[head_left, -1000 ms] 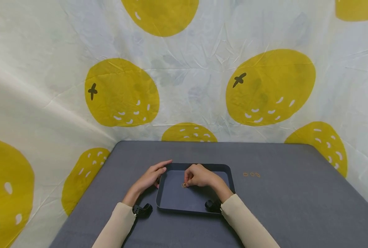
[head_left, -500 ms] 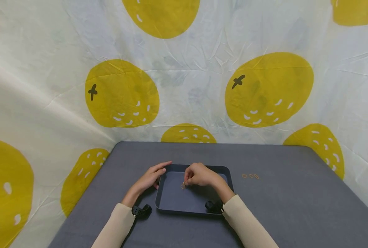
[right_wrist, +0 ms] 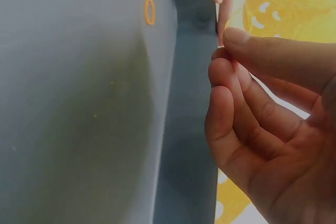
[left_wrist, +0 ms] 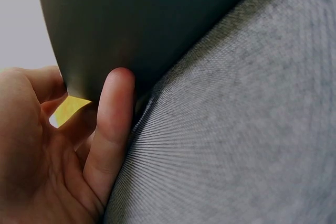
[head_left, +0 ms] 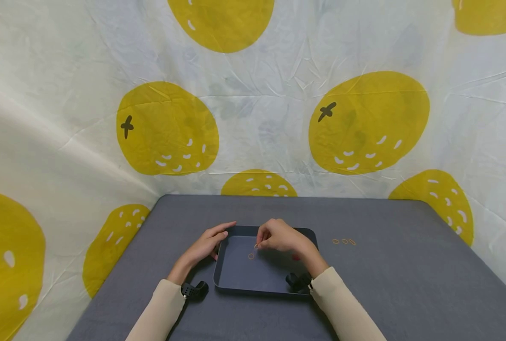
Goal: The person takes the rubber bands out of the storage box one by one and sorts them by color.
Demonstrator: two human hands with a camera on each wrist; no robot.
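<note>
My right hand [head_left: 280, 236] is above the dark tray [head_left: 257, 289], pinching a thin yellowish band [right_wrist: 229, 23] between thumb and forefinger, the other fingers curled in. Below and left of those fingertips, a small orange band [head_left: 251, 256] lies on the tray floor; the right wrist view shows this orange band [right_wrist: 150, 12] too. At the tray's back left corner is my left hand [head_left: 206, 244], its fingers extended along the rim. In the left wrist view, one finger of the left hand [left_wrist: 52, 156] rests against the tray's outer wall [left_wrist: 142, 24].
Three orange bands lie in a row on the grey table [head_left: 406, 265], right of the tray: one at left [head_left: 336, 241], a middle one [head_left: 345, 241] and a right one [head_left: 352, 242]. A small red patch [head_left: 296, 257] shows beside my right wrist. Behind hangs a fruit-patterned cloth [head_left: 261, 118].
My right hand has risen slightly and shifted right and away from the band on the tray floor, with another band in its fingertips. The left hand keeps its place at the tray.
</note>
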